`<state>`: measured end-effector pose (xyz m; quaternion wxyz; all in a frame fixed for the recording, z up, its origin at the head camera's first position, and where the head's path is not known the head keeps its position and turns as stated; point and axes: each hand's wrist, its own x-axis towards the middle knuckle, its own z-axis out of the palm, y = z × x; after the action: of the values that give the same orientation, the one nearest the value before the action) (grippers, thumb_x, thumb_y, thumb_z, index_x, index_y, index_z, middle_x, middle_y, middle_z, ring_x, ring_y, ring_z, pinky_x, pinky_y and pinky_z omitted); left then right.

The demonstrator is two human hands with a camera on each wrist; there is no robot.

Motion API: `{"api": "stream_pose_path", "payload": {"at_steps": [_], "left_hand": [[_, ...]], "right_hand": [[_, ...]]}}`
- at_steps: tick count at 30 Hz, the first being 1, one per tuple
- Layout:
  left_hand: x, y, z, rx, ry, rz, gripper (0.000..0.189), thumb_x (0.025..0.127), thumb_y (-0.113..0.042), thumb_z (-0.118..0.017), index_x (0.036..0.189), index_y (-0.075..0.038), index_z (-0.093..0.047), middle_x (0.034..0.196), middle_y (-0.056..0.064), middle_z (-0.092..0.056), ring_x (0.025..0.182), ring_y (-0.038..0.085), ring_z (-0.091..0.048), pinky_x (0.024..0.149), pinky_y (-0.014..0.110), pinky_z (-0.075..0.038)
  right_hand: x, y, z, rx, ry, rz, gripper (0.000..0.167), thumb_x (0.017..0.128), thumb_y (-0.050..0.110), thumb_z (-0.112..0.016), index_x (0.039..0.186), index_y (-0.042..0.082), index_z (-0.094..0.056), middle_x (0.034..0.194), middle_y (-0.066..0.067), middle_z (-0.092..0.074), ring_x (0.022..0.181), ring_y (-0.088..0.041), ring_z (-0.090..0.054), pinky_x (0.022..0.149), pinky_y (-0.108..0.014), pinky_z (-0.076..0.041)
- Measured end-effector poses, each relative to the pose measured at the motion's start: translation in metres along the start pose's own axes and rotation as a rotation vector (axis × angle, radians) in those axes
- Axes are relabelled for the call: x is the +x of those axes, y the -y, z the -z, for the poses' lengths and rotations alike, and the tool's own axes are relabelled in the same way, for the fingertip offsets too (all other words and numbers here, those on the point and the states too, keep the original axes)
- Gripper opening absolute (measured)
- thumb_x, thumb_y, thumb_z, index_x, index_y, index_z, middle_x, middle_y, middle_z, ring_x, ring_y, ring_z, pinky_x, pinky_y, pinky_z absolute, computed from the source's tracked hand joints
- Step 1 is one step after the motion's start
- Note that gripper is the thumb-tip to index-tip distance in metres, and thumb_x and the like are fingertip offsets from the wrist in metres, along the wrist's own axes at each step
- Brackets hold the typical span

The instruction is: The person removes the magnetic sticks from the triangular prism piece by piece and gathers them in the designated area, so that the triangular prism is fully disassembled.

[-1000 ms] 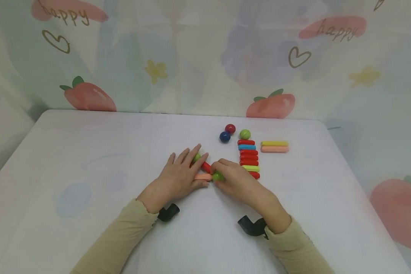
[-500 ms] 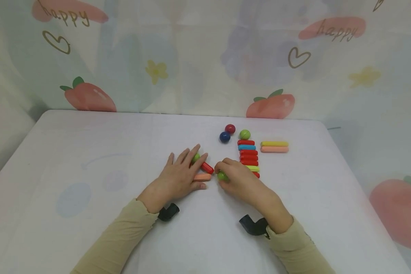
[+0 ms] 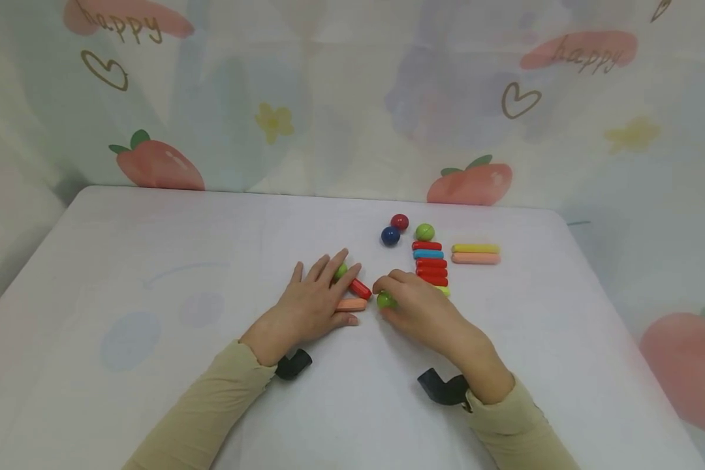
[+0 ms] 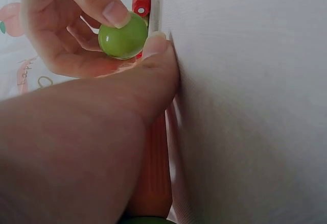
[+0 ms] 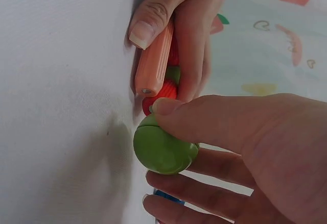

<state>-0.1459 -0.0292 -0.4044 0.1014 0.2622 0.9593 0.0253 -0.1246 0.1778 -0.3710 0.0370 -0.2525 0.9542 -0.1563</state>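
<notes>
One green ball point(image 3: 386, 300) is pinched in the grip of the right hand point(image 3: 421, 309), just beside the ends of a peach rod point(image 3: 352, 305) and a red rod point(image 3: 361, 289) on the table point(image 3: 352, 411). The left hand point(image 3: 307, 305), its grip spread wide, lies partly over both rods and another green ball point(image 3: 341, 271).

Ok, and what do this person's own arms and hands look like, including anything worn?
The left hand and right hand are bare, with no gloves. The left sleeve and right sleeve are plain khaki-beige, wrinkled and end near the wrists. A bent, black tube-like piece shows at the left wrist, and another at the right; no cables are visible.
</notes>
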Motion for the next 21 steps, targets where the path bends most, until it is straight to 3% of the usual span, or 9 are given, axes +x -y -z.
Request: {"api": "stream_pose_path", "payload": {"at_steps": [8,21], "left_hand": [[0.000,-0.001,0.000,0.011,-0.001,0.005,0.090,0.090,-0.068,-0.052,0.160,-0.027,-0.014,0.169,0.004,-0.002,0.152,0.033,-0.021,0.116,0.066,-0.024],[0.001,-0.002,0.001,0.028,0.011,0.005,0.090,0.090,-0.068,-0.051,0.160,-0.027,-0.013,0.168,0.004,-0.004,0.152,0.033,-0.021,0.117,0.065,-0.025]], "right_hand": [[0.001,-0.002,0.008,-0.008,-0.033,0.004,0.041,0.081,0.011,-0.082,0.119,0.009,-0.067,0.110,-0.006,-0.068,0.101,-0.020,-0.065,0.087,-0.037,-0.059],[0.014,-0.020,0.038,-0.043,-0.059,-0.013,0.041,0.084,0.013,-0.080,0.121,0.005,-0.065,0.109,-0.010,-0.067,0.099,-0.025,-0.062,0.085,-0.042,-0.058]]}}
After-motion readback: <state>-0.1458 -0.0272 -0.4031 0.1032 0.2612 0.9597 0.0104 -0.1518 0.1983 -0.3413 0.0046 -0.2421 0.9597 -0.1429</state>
